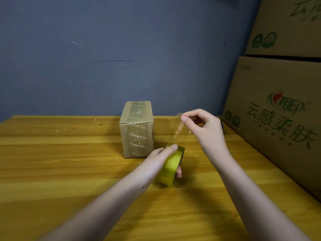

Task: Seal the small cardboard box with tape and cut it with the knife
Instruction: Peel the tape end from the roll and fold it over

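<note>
The large carton reads "云感柔肤"; the small box's tape print is illegible.

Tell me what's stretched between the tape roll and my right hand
A strip of clear tape runs from the tape roll, gripped by your left hand, up to your right hand, which pinches its free end. The head view shows it.

Blue-grey wall; wood table; big cartons rt, prob stacked.

A wood-grain tabletop carries a small cardboard box, taped over its top and front, with large printed cartons stacked along its right edge.
</note>
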